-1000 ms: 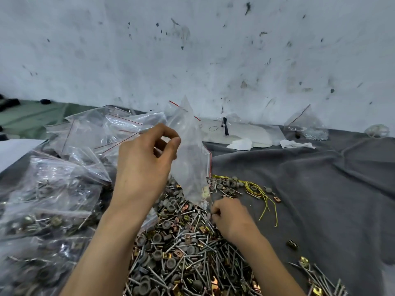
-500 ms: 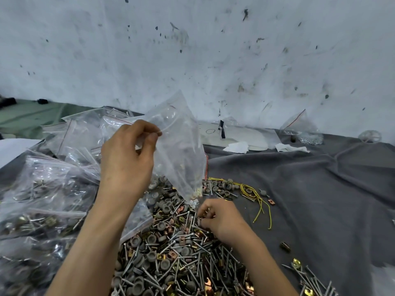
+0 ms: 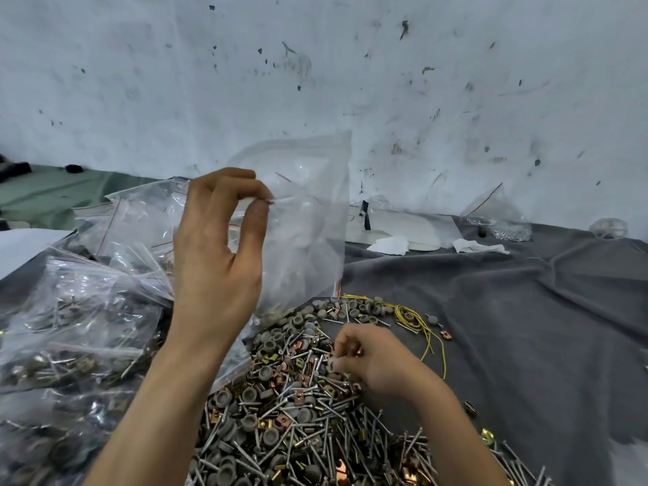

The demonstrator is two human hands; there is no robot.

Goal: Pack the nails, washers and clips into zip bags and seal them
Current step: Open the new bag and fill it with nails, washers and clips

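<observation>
Clear glossy plastic bag [image 3: 308, 219] at 12 o'clock; bright bare-metal nails [image 3: 315, 433], matt grey washers [image 3: 270, 434] and shiny coppery clips [image 3: 280, 420] at 6; soft matt grey cloth [image 3: 508, 327] at 3; rough, scuffed white wall [image 3: 315, 64] behind.

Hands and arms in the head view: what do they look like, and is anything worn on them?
The left hand and right hand are bare, on bare forearms. No gloves, sleeves, watch or bracelet show down to the frame's bottom edge. The left thumbnail looks short.

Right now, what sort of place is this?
Likely an informal hardware-packing workspace, not a factory line: mixed pile of nails, washers and clips on a grey cloth, filled zip bags heaped beside it, scuffed white wall behind.
</observation>
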